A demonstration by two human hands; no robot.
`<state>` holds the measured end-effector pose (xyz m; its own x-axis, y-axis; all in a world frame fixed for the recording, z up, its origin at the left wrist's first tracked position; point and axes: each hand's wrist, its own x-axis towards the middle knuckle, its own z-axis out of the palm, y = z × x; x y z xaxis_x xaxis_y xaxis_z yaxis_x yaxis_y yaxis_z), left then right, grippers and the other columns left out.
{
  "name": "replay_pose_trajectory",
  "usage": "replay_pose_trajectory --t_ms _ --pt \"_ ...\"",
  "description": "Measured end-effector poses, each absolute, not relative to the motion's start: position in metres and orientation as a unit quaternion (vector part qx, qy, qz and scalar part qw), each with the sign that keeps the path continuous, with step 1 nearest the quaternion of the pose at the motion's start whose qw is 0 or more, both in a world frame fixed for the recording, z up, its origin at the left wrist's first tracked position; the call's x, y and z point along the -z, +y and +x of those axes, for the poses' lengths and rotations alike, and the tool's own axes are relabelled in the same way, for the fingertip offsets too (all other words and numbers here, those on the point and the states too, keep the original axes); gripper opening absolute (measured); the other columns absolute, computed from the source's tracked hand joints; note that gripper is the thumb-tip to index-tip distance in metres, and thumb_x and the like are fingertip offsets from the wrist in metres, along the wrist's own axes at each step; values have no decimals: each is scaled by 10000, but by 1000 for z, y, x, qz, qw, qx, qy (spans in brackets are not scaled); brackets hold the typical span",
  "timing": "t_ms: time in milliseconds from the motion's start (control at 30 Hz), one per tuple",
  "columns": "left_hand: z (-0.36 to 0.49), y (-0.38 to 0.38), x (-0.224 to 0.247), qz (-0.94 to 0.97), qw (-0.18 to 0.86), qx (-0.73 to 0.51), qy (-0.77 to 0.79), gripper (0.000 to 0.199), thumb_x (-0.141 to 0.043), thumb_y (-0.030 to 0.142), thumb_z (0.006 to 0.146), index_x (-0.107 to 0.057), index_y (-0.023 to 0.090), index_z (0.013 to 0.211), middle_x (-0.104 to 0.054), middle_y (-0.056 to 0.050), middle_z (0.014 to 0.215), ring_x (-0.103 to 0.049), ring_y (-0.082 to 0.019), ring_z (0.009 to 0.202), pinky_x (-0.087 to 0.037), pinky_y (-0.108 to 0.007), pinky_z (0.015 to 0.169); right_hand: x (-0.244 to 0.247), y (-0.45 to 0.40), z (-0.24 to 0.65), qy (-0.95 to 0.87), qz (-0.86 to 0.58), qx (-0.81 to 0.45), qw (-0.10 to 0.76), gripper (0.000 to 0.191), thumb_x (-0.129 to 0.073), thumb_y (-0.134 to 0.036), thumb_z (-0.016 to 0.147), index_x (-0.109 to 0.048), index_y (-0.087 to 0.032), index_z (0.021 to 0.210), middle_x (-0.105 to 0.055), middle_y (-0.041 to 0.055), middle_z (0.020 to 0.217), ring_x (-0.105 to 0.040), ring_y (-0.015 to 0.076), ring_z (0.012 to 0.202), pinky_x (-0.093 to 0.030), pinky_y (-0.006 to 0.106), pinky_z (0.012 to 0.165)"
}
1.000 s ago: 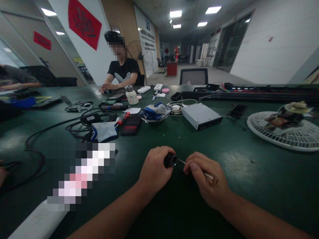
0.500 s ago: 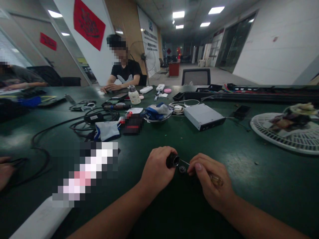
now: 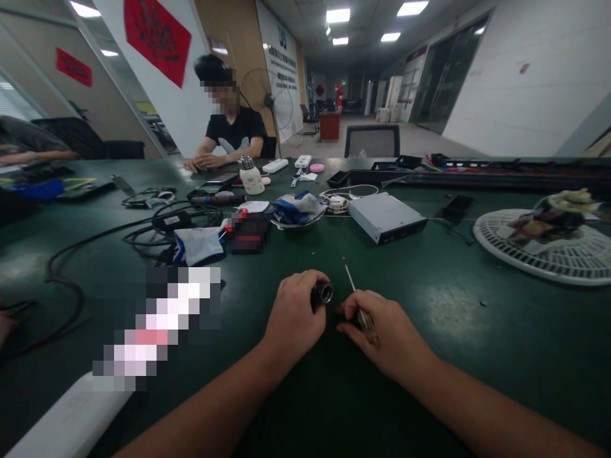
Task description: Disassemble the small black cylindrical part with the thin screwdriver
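Observation:
My left hand [image 3: 293, 312] is wrapped round a black cylindrical part [image 3: 322, 292], its round open end facing right. Just to the right, my right hand [image 3: 382, 324] grips a screwdriver by its amber handle [image 3: 367, 326]. The thin metal shaft [image 3: 350, 278] points up and away, apart from the cylinder. Something small and dark lies at the right fingertips, partly hidden; I cannot make out whether they hold it. Both hands are low over the dark green table [image 3: 405, 267].
Beyond my hands are a silver box-shaped drive [image 3: 386, 216], a bowl with blue-white cloth [image 3: 296, 210] and a white glove [image 3: 199, 245]. A white fan grille [image 3: 534, 254] lies right, black cables [image 3: 62, 254] left. A person [image 3: 233, 130] sits across the table.
The screwdriver has swung from pointing left at the cylinder to pointing up and away. My right fingertips have moved to where the small round part lay, now mostly covered.

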<state>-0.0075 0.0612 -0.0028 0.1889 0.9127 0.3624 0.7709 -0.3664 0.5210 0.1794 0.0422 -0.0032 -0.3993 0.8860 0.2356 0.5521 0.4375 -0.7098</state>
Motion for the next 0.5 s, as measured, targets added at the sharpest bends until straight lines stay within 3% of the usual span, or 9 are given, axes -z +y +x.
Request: replay_pose_trajectory --t_ms 233,500 --pt "-6 60 2 795 124 -308 508 295 -590 31 749 -609 220 974 -670 -23 946 -607 -229 936 -466 -431 902 5 43 181 -720 -428 -317 445 235 -625 -84 818 -444 -232 834 -706 33 963 -697 191 899 -534 318 767" --pt "-6 59 1 818 135 -305 469 278 -629 45 755 -617 221 969 -685 -13 942 -623 -215 920 -466 -402 884 -1 43 181 -700 -439 -327 459 262 -656 -119 828 -423 -233 792 -711 41 912 -700 200 872 -529 340 760"
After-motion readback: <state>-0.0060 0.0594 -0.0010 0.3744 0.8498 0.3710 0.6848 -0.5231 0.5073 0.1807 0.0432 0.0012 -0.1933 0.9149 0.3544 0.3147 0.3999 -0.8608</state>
